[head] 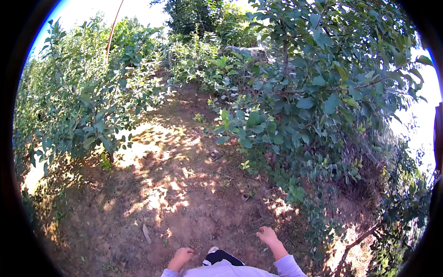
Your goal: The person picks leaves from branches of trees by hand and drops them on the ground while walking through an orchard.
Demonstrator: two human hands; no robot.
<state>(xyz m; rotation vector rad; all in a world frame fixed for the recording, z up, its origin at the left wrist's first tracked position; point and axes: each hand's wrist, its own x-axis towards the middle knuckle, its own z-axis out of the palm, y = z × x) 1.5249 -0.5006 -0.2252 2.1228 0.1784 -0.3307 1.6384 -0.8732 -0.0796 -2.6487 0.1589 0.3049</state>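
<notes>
My left hand hangs low at the bottom of the view, to the left of my body, with its fingers curled in. To the right and a little farther forward is my right hand, its fingers also bent toward the palm. Nothing shows in either hand, though both palms are hidden. Neither hand touches a plant. Between them, a shoe and a dark trouser leg show below my pale shirt. Bare brown soil lies before me, patched with sunlight.
Leafy small trees line the left side. A larger broad-leaved tree leans over the path from the right, with a bare branch low down. A short tube-like object and a pale flat piece lie on the ground.
</notes>
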